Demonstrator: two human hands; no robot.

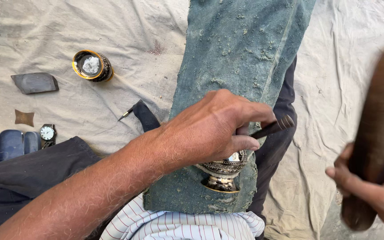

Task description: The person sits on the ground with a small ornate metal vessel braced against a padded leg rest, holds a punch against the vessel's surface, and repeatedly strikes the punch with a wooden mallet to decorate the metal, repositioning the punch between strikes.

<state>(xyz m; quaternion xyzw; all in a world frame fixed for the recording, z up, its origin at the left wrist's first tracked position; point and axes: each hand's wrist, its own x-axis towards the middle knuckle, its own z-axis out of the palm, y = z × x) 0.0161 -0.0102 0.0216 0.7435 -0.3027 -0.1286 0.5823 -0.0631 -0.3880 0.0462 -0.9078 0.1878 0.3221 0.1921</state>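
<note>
Here the left hand is closed in a loose fist around a thin dark metal punch with a ridged top, held between the thumb and the bent fingers. The ridged end of this tool sticks out to the right of the knuckles; its lower tip is hidden behind the hand. Just under the hand lies a small engraved metal vase with a gold-coloured rim, on its side, partly covered by the fingers. The vase rests near the lower edge of a long teal felt pad sprinkled with pale crumbs, which lies along the person's outstretched leg in dark trousers.

The right hand is at the right edge of the view, well apart from the vase. It is shut around the handle of a thick brown wooden mallet, which is blurred.

The person sits on a wrinkled cream cloth sheet. Toward its upper left part lies a second round dark vessel with a gold rim and something white inside. Near the left edge there are a flat grey stone slab, a small brown square piece, a wristwatch with a white dial and a pair of blue sandals. A small pointed tool with a dark handle lies just beside the left edge of the felt pad. At the bottom shows a white shirt with thin stripes.
</note>
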